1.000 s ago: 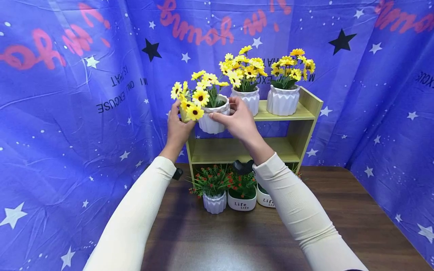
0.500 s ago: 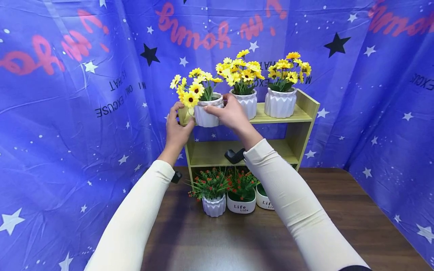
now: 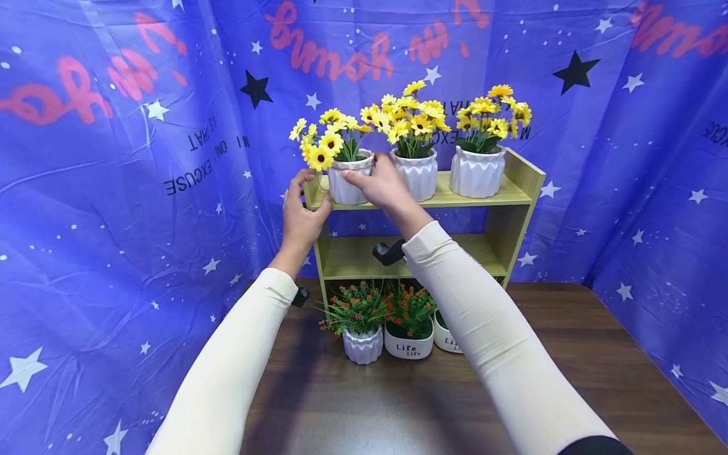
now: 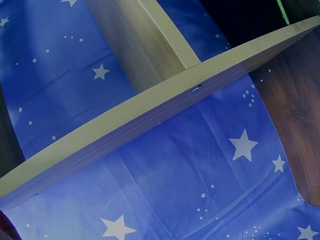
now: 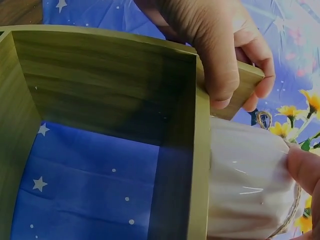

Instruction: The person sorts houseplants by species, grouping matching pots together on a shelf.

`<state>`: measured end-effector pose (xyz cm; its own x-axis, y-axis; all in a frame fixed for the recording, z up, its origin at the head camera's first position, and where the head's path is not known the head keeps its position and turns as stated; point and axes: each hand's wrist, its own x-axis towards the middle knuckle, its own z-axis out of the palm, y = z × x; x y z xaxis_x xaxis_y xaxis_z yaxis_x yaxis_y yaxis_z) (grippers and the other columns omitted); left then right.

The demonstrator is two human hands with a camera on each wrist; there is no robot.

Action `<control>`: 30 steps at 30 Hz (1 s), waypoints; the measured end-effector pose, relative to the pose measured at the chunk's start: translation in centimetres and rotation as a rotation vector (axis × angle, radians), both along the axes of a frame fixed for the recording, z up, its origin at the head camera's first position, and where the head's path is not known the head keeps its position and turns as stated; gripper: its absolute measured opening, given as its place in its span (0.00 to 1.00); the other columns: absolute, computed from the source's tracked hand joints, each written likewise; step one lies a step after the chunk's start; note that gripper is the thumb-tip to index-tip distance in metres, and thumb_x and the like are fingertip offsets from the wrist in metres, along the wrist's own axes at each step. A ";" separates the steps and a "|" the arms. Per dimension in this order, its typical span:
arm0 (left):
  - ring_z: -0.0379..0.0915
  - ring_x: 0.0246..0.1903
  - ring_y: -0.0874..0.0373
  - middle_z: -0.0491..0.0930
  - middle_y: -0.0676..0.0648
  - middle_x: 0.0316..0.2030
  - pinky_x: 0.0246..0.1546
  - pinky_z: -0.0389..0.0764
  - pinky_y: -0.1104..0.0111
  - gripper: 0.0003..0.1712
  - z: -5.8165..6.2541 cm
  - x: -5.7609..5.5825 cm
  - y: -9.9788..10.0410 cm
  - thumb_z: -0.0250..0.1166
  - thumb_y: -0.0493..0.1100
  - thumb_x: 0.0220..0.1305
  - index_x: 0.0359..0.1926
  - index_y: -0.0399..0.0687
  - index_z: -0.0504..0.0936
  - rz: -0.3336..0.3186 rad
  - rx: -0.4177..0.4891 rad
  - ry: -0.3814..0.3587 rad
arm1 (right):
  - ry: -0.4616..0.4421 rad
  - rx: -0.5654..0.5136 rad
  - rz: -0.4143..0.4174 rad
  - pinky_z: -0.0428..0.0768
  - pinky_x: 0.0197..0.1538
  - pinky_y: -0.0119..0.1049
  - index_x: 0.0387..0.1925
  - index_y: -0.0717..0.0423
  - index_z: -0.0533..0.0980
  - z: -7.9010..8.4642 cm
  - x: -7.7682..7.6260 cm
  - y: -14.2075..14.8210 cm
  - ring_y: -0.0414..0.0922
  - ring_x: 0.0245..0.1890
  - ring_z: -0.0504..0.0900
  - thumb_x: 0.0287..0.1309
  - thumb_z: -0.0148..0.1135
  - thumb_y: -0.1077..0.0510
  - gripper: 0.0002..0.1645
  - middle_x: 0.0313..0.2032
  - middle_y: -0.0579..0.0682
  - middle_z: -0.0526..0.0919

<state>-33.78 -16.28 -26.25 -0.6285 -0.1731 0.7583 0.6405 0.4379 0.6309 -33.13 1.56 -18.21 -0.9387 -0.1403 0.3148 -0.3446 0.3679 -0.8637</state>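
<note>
A white fluted pot (image 3: 349, 188) of yellow daisies (image 3: 332, 143) stands at the left end of the top board of a wooden shelf (image 3: 520, 240). My right hand (image 3: 392, 193) holds this pot by its right side, thumb at the rim. In the right wrist view that thumb (image 5: 303, 162) presses near the twine round the white pot (image 5: 250, 175). My left hand (image 3: 304, 218) grips the shelf's top left corner; the right wrist view shows its fingers and thumb on either side of the end panel. The left wrist view shows mostly the side panel (image 4: 125, 112).
Two similar daisy pots, a middle one (image 3: 418, 177) and a right one (image 3: 478, 174), share the top board. Below, a fluted pot (image 3: 363, 346) and oval "Life" planters (image 3: 408, 344) with red-flowered greenery stand on the dark wooden table (image 3: 364, 411). A blue starry curtain (image 3: 142, 221) surrounds everything.
The daisy pot in my right hand has moved back and slightly left, from in front of the shelf onto its top board. My left hand has stayed at the shelf's corner.
</note>
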 end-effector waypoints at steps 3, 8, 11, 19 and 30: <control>0.64 0.60 0.51 0.72 0.52 0.63 0.59 0.65 0.56 0.27 -0.1 0.0 0.1 0.68 0.37 0.56 0.56 0.43 0.71 0.002 0.002 -0.004 | 0.013 -0.003 0.010 0.69 0.62 0.42 0.66 0.59 0.63 -0.1 -0.2 -0.2 0.50 0.62 0.70 0.62 0.66 0.49 0.38 0.62 0.57 0.72; 0.66 0.59 0.51 0.72 0.52 0.64 0.59 0.64 0.58 0.26 -0.2 -0.1 0.1 0.69 0.37 0.56 0.55 0.43 0.71 0.004 -0.009 0.009 | 0.027 -0.034 0.009 0.68 0.64 0.42 0.68 0.59 0.60 -0.6 -0.1 -0.4 0.51 0.64 0.69 0.64 0.64 0.49 0.39 0.63 0.58 0.71; 0.67 0.60 0.52 0.73 0.50 0.64 0.60 0.63 0.58 0.26 -0.1 -0.1 0.0 0.68 0.37 0.56 0.55 0.41 0.71 -0.002 -0.008 0.024 | 0.017 -0.047 0.002 0.64 0.67 0.43 0.74 0.58 0.53 -1.1 0.9 0.1 0.52 0.69 0.64 0.64 0.62 0.44 0.47 0.69 0.59 0.64; 0.65 0.60 0.53 0.72 0.52 0.64 0.60 0.63 0.59 0.26 0.0 -0.4 0.0 0.69 0.37 0.55 0.55 0.39 0.71 -0.009 -0.002 0.024 | 0.170 -0.154 0.045 0.71 0.63 0.46 0.67 0.57 0.66 -4.3 6.8 5.7 0.49 0.64 0.71 0.65 0.62 0.46 0.35 0.66 0.53 0.72; 0.65 0.58 0.50 0.73 0.52 0.63 0.60 0.64 0.54 0.27 0.0 -0.4 0.2 0.68 0.36 0.54 0.56 0.39 0.71 -0.004 0.028 0.010 | 0.245 -0.247 -0.100 0.77 0.50 0.26 0.54 0.71 0.73 -14.3 12.1 17.2 0.40 0.48 0.83 0.70 0.56 0.61 0.18 0.48 0.49 0.84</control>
<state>-34.17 -16.11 -26.26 -0.6221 -0.1913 0.7592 0.6485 0.4175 0.6365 -21.07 18.72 -32.53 -0.8365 0.0568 0.5451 -0.5253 0.2002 -0.8270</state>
